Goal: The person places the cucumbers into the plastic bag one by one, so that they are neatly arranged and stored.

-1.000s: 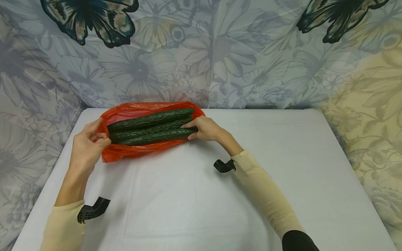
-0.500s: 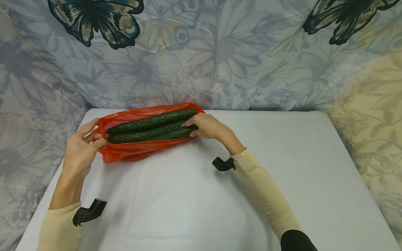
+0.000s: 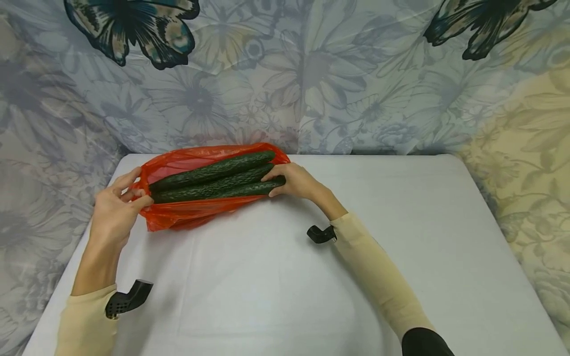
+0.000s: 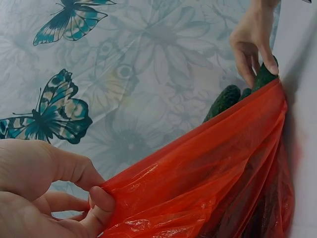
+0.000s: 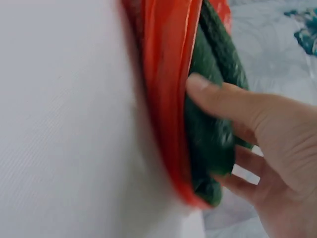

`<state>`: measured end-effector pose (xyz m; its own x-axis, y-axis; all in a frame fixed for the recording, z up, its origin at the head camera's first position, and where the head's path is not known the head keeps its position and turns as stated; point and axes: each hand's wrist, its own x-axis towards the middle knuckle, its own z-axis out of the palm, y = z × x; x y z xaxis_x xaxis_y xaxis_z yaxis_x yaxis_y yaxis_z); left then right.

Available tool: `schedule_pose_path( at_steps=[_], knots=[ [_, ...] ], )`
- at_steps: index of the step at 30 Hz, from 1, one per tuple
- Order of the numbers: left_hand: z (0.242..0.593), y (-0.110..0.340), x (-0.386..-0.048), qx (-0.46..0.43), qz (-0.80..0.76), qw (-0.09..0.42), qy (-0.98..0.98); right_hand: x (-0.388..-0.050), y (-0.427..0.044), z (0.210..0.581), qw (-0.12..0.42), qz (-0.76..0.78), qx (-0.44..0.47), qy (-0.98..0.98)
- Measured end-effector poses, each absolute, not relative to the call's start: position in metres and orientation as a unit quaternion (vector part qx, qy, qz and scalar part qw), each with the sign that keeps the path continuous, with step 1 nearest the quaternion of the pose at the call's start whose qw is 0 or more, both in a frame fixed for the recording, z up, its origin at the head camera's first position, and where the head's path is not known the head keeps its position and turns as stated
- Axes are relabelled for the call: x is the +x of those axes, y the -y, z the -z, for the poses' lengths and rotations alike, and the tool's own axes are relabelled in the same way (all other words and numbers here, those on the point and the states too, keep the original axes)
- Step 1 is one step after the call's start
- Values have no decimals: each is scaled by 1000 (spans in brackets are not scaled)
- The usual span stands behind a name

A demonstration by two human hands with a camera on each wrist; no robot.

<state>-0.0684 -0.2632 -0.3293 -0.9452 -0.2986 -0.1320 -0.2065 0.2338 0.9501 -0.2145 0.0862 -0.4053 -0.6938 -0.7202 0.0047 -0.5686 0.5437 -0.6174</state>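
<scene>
Several long dark green cucumbers lie side by side in a red plastic bag at the table's back left. My left hand pinches the bag's left edge; in the left wrist view the film is stretched taut from thumb and fingers. At the bag's right end, my right hand grips the nearest cucumber between thumb and fingers. The right wrist view shows the thumb on that cucumber, whose tip is out at the bag's mouth. The cucumbers' left ends are partly hidden by the bag.
A white-covered table lies beneath the hands. Behind it hangs a floral cloth with butterfly prints, close to the bag's back side. Black camera mounts sit at both wrists.
My right hand has shifted slightly right, and the nearest cucumber's end has lifted and moved right with it. The left hand drew the bag's edge a little left, then stayed there.
</scene>
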Motion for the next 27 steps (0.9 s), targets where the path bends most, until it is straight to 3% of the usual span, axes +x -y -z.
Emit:
schedule_pose_path(
  at_steps=[7,17,24,27],
  knots=[
    [331,262,-69,160,607,35,778,-214,-102,426,113,368,-351,-853],
    [329,261,-70,157,602,36,782,-216,-111,428,73,412,-341,-842],
    [328,262,-69,159,605,34,779,-218,-118,429,11,467,-183,-865],
    [329,262,-69,163,604,34,780,-219,-117,431,23,469,-109,-876]
  ],
)
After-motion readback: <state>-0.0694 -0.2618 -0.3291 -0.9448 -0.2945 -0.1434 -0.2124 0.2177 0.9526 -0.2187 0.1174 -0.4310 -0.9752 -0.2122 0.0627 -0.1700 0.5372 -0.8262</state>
